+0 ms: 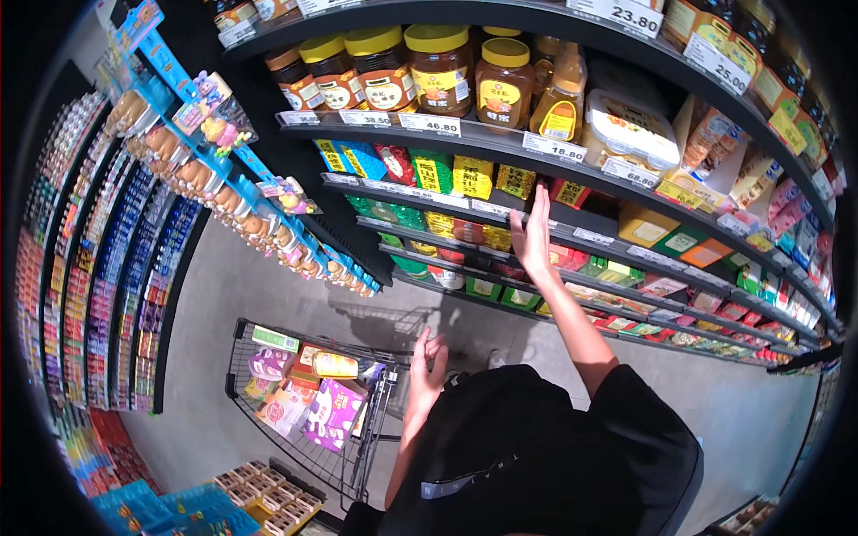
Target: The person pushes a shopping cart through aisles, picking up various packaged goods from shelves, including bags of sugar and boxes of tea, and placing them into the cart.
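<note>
My right hand (533,234) reaches up to the shelf, flat, with the fingers straight and the thumb apart. Its fingertips lie between a gold foil tea packet (515,181) and a red-and-yellow packet (570,193); whether they touch either one I cannot tell. Nothing is visible in that hand. Low beside the cart's handle end, my left hand (429,365) is empty with its fingers loosely bent. To its left stands a black wire shopping cart (345,477) with several goods inside, among them a purple-and-white carton (333,414) and a pink-and-white pack (287,407).
Honey jars (439,70), a squeeze bottle (560,100) and a white-lidded tub (632,127) line the shelf above. A blue hanging strip (234,157) of toys and packs juts out at left. Beyond it rises a curved-looking rack (100,268) of small goods. Grey floor (201,348) surrounds the cart.
</note>
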Available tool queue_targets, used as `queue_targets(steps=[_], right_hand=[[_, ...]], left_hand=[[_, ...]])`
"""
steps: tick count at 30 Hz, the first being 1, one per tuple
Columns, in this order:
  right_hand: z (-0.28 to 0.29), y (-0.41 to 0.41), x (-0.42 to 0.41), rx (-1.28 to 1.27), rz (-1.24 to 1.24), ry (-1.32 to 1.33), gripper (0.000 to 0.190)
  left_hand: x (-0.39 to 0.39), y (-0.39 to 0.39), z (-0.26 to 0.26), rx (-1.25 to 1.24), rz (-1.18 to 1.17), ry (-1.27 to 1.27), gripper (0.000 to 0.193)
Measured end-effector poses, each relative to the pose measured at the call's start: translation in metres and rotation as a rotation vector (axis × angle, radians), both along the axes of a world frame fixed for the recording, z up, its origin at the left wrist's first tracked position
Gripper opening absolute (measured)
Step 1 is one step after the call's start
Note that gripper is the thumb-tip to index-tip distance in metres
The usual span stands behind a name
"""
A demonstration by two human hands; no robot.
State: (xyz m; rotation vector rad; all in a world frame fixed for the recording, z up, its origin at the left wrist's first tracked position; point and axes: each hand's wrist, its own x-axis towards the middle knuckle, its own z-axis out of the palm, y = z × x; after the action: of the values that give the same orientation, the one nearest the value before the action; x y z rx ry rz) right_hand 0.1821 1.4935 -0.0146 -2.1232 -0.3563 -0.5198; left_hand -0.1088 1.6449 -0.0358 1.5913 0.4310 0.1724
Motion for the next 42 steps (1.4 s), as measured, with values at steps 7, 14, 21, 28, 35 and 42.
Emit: queue_targets(steps=[7,14,21,28,35,42], right_hand=[[0.011,-0.015,-0.023,-0.218,0.223,-0.127,0.061],[0.024,-0.019,0.027,-0.548,0.224,-0.265,0.045],[0.029,-0.015,0.029,-0.574,0.277,-0.270,0.040],[0.000,-0.027,0.041,-0.719,0.287,-0.375,0.044],[0.008,-0.018,0.024,-0.758,0.331,-0.355,0.045],[0.012,0.038,-0.134,-0.360,0.697,-0.092,0.030]], left_hand=[[-0.002,-0.012,0.004,0.031,0.092,0.039,0.057],[-0.010,-0.027,0.012,-0.011,0.218,0.020,0.058],[-0.043,-0.044,0.023,-0.067,0.473,-0.006,0.056],[-0.075,-0.044,0.025,-0.068,0.585,0.018,0.053],[-0.104,-0.019,0.034,-0.020,0.669,0.010,0.048],[-0.173,0.067,-0.002,-0.128,0.840,-0.093,0.033]])
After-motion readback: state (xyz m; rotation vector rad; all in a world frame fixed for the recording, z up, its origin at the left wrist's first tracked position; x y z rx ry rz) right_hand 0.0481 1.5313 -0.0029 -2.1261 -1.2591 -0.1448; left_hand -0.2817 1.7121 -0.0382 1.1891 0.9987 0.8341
